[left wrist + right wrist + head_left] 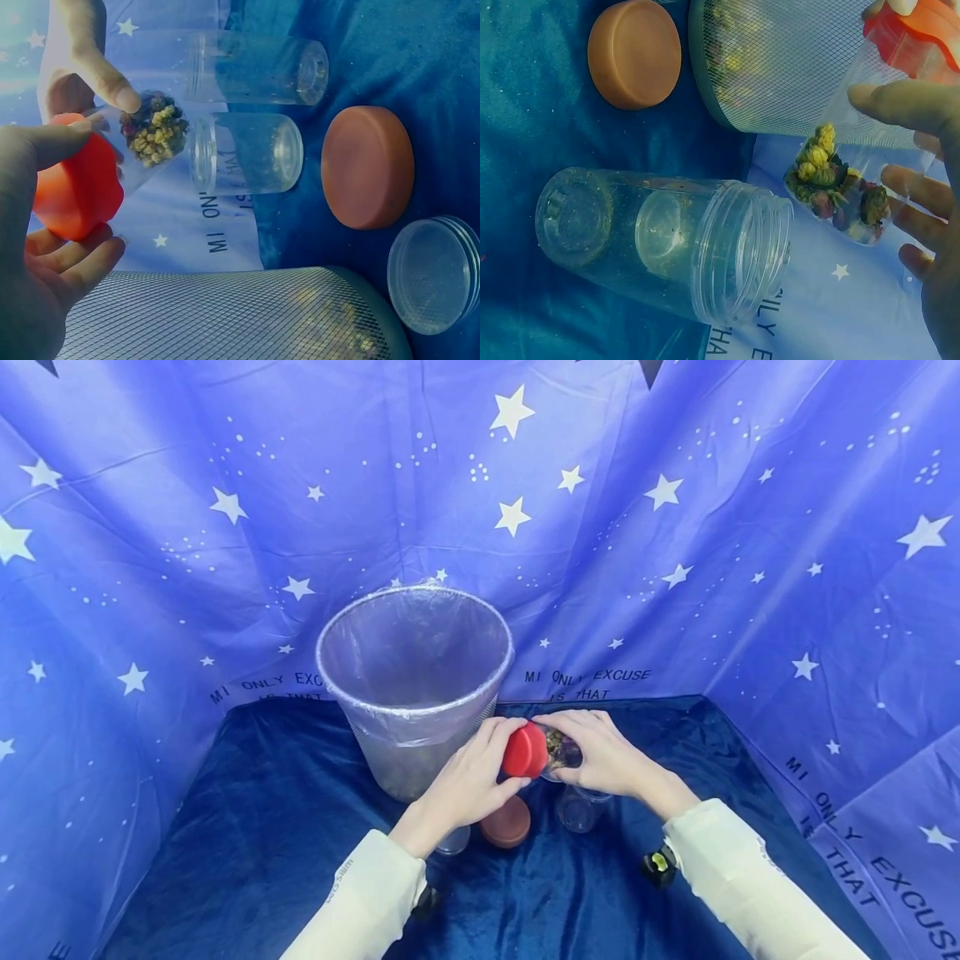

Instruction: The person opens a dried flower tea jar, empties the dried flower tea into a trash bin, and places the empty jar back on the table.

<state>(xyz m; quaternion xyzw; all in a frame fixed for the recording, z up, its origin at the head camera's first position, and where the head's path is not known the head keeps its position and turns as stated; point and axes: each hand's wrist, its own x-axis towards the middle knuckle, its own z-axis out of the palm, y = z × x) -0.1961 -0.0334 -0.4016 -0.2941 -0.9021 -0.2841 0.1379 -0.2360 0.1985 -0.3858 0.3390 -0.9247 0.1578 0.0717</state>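
Note:
My left hand (467, 781) grips a red lid (525, 750) with a wavy edge, thumb and fingers around its side. In my right hand (603, 753) is a clear jar (853, 90), tilted, its mouth end at the red lid. Dried flower buds (826, 176), yellow, green and purplish, lie together at the jar's bottom end. The right wrist view has the lid over the jar's mouth, with the right fingers along the jar's wall. Both hands are raised above the cloth, just right of a lined bin.
A mesh bin (217, 315) with a clear plastic liner (412, 727) stands at the back; yellowish flowers show through its side. Two clear open jars (259, 67) stand below the right hand. A brown lid (506, 822) and a clear round lid (431, 274) rest on the blue cloth (262, 860).

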